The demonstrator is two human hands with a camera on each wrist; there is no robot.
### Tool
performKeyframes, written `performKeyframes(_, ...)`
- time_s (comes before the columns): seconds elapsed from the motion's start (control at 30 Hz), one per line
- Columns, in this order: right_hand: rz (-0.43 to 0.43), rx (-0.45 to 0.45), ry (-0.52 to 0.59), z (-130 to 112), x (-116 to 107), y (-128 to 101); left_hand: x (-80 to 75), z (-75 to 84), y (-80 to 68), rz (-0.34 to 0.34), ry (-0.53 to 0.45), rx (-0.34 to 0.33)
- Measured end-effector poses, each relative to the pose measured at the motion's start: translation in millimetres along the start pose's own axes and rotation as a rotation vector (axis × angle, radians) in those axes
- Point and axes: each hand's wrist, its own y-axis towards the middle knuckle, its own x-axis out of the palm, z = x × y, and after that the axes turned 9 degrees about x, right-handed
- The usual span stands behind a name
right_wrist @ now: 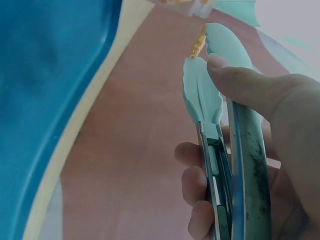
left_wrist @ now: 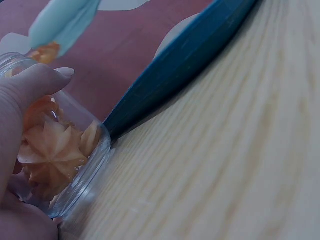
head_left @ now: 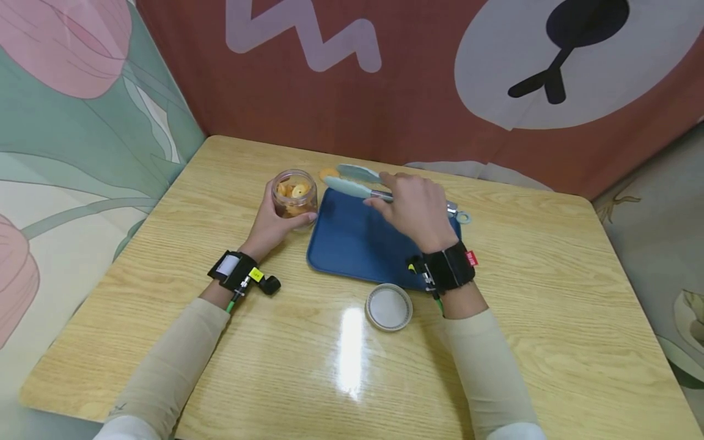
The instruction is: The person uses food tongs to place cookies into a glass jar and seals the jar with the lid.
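Observation:
My left hand (head_left: 279,215) grips a clear jar (head_left: 308,198) of swirl-shaped cookies (left_wrist: 52,155) on the table, its thumb across the side. The jar's mouth is uncovered. My right hand (head_left: 415,208) holds mint-green tongs (head_left: 352,186), fingers round one arm and thumb on the other in the right wrist view. Between the tong tips is a golden cookie (head_left: 328,174), just right of the jar's rim and above the tray's far left corner. Below the tongs lies a blue tray (head_left: 352,244), partly hidden by the right hand.
A round jar lid (head_left: 389,307) lies on the wooden table (head_left: 264,366), just in front of the tray. Behind the table's far edge rises a reddish-brown patterned wall covering (head_left: 341,110). Both wrists wear black straps with small cameras.

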Motion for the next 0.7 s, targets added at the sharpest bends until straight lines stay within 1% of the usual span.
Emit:
performKeyframes(0.1,0.022,-0.011,-0.001,-7.0,-5.6,3.0,-0.1,0.0,0.1,0.003,0.002,-0.003)
performKeyframes(0.2,0.025,-0.017,-0.012,-16.7,-11.0,6.5,0.1,0.3,0.6,0.002,0.002,-0.002)
performKeyframes(0.43,-0.017,-0.059,-0.031,-38.9,-17.6,14.8,0.8,1.6,0.5,-0.003,-0.040,0.009)
performKeyframes(0.7,-0.046,-0.083,-0.052,-48.7,-15.5,19.7,0.0,0.8,0.6,-0.005,-0.048,0.018)
